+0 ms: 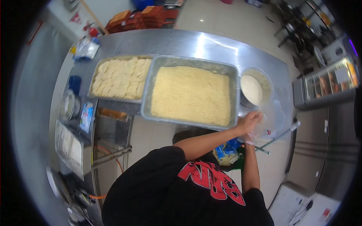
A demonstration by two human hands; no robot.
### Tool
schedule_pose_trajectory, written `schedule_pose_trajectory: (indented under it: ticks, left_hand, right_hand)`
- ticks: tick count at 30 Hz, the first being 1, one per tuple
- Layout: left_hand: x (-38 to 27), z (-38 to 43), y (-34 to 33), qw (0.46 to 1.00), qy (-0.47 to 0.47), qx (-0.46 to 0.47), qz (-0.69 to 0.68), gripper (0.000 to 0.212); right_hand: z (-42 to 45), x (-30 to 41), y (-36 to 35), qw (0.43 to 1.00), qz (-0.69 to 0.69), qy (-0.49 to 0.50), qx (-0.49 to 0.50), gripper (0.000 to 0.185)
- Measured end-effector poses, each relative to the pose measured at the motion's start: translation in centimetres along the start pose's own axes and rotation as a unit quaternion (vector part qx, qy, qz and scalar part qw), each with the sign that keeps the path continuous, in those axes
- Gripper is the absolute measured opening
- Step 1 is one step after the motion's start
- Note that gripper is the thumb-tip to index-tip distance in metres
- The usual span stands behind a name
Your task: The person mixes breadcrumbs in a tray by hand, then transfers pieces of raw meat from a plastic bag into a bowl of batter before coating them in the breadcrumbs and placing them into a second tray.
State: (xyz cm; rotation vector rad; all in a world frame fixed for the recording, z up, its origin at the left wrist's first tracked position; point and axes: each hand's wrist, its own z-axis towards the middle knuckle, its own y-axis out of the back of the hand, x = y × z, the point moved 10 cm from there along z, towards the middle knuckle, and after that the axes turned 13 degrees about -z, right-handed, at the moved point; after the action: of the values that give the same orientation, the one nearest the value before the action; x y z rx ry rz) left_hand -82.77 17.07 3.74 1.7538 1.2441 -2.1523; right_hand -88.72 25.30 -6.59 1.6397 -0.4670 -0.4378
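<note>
My left hand (251, 121) is closed, with its fingers gripping a thin clear plastic glove (258, 131) that is blurred against the table. Just below it, my right hand (249, 138) sits partly inside that plastic, and its fingers are hard to make out. Directly left of both hands is a large grey plastic tub (190, 124) holding a broad layer of pale yellow crumbs (191, 96). Beyond my hands stands a round metal pot (264, 79) containing a creamy white batter (251, 89).
Left of the tub, a metal tray (117, 99) holds pale dough-like slabs (121, 77). All stand on a steel table (175, 42). Below my arms lies an open blue bag (226, 152) of crumbs. A green-and-white pole (280, 137) slants at right. A flour bin (70, 149) sits at left.
</note>
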Motion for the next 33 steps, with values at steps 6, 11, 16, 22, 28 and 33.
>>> schedule_pose_trajectory:
  ticks: [6,11,16,22,28,33]
  left_hand:
    - [-10.1,-3.6,0.8,0.985,-0.11,0.042,0.125,0.047]
    - [-12.0,-8.3,5.4,0.97,-0.173,0.015,0.17,0.063]
    - [-6.8,-9.7,5.6,0.993,-0.094,0.032,0.069,0.071]
    - [-2.0,-9.8,2.7,0.98,0.088,0.098,-0.148,0.069]
    - [-8.0,-0.8,6.4,0.991,-0.08,-0.095,-0.058,0.073]
    - [-19.3,6.9,8.2,0.974,-0.199,-0.085,0.069,0.06]
  right_hand:
    - [-4.2,-5.4,3.9,0.976,0.103,-0.133,-0.137,0.037]
    - [-7.7,-4.6,10.6,0.938,0.172,-0.18,-0.24,0.034]
    - [-10.4,-5.3,16.2,0.949,0.122,-0.203,-0.206,0.032]
    - [-7.6,1.8,24.4,0.973,0.021,-0.182,-0.142,0.031]
    - [3.0,0.4,28.5,0.941,0.239,-0.128,-0.203,0.028]
    - [8.2,1.2,34.6,0.839,0.49,-0.049,-0.232,0.032]
